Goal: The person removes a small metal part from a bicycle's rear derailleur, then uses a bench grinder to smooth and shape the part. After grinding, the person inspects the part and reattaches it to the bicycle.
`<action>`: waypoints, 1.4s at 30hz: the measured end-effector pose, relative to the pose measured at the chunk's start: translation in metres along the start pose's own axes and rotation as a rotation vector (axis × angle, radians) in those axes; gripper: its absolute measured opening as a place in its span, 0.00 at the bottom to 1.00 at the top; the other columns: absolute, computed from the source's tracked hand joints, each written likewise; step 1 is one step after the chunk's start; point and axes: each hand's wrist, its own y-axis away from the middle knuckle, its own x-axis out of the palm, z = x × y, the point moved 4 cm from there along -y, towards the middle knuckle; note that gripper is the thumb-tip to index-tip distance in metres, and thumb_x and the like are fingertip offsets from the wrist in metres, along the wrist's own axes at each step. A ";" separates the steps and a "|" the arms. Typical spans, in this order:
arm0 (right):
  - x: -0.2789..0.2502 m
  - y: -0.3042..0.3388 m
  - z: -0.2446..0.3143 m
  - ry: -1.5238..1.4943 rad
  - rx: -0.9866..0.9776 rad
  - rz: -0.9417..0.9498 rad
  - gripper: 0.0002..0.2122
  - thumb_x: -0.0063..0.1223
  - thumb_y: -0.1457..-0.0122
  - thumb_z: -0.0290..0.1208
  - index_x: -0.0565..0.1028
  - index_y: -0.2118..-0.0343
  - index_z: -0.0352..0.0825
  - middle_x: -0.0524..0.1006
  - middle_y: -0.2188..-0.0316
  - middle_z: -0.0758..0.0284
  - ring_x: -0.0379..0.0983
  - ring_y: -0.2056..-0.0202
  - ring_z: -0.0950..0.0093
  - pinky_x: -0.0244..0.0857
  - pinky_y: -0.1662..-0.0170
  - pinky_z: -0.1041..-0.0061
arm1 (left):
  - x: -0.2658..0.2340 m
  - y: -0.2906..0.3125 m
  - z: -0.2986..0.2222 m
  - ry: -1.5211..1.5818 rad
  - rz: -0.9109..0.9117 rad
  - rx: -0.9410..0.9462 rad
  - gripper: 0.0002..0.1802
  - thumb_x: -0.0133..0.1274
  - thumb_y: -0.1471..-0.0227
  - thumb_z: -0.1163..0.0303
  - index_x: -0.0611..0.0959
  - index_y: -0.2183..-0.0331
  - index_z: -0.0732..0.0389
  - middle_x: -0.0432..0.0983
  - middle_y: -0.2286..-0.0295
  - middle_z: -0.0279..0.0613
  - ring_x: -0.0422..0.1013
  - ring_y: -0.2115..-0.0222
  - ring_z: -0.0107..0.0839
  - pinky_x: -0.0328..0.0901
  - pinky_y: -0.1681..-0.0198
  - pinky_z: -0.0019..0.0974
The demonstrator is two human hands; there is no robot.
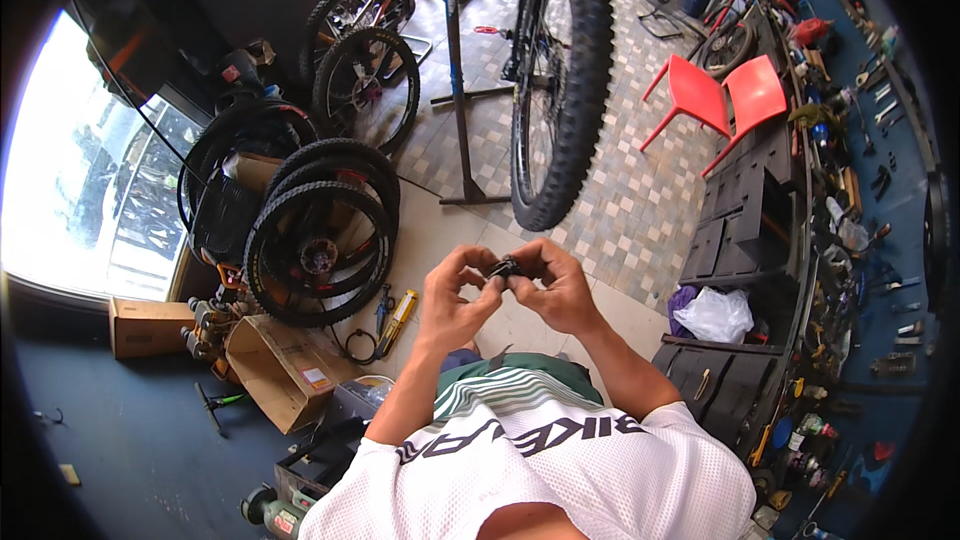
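Note:
Both my hands meet in front of my chest around a small black part (506,268). My left hand (455,295) pinches its left side with thumb and fingers. My right hand (556,285) closes on its right side. The part is mostly hidden between my fingertips, so its shape is unclear. Directly beyond my hands hangs a wide knobby bicycle tyre (558,80) on a bike held in a work stand (458,90).
Several loose wheels (320,240) lean at the left beside open cardboard boxes (285,370). A yellow-handled tool (397,318) lies on the floor. Two red chairs (722,100) stand at the back right. A dark workbench (760,240) with a white bag (715,315) and a blue tool wall (880,190) run along the right.

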 end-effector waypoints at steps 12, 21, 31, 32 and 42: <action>0.087 -0.155 -0.012 0.337 -0.044 -0.020 0.13 0.59 0.45 0.25 0.77 0.56 0.32 0.79 0.67 0.70 0.74 0.68 0.81 0.69 0.63 0.79 | -0.135 -0.120 0.053 0.215 0.104 -0.144 0.12 0.54 0.48 0.84 0.75 0.59 0.66 0.71 0.64 0.32 0.70 0.65 0.18 0.65 0.64 0.23; 0.018 -0.250 -0.035 0.746 -0.219 -0.223 0.15 0.59 0.47 0.28 0.78 0.56 0.31 0.77 0.66 0.61 0.76 0.67 0.69 0.71 0.67 0.72 | -0.107 -0.268 0.088 0.114 0.413 -0.152 0.20 0.57 0.49 0.84 0.74 0.53 0.64 0.72 0.60 0.36 0.71 0.58 0.23 0.70 0.59 0.28; -0.034 -0.341 -0.058 0.076 0.023 -0.574 0.13 0.64 0.43 0.33 0.75 0.60 0.31 0.79 0.67 0.69 0.73 0.68 0.82 0.68 0.63 0.78 | -0.072 -0.420 0.127 0.477 0.621 -0.368 0.17 0.56 0.44 0.82 0.74 0.52 0.69 0.76 0.60 0.39 0.73 0.60 0.23 0.69 0.53 0.29; -0.040 -0.344 -0.060 0.117 0.039 -0.600 0.13 0.64 0.43 0.32 0.75 0.60 0.31 0.79 0.67 0.68 0.73 0.68 0.81 0.68 0.63 0.78 | -0.065 -0.425 0.134 0.515 0.616 -0.386 0.17 0.56 0.45 0.82 0.74 0.53 0.68 0.76 0.60 0.39 0.73 0.60 0.23 0.69 0.53 0.29; -0.076 -0.401 -0.059 0.861 0.042 -0.896 0.11 0.61 0.51 0.26 0.75 0.63 0.35 0.76 0.67 0.62 0.74 0.64 0.60 0.71 0.60 0.65 | -0.030 -0.519 0.184 0.062 1.057 -0.309 0.21 0.59 0.49 0.81 0.74 0.53 0.64 0.73 0.59 0.39 0.74 0.60 0.28 0.70 0.55 0.32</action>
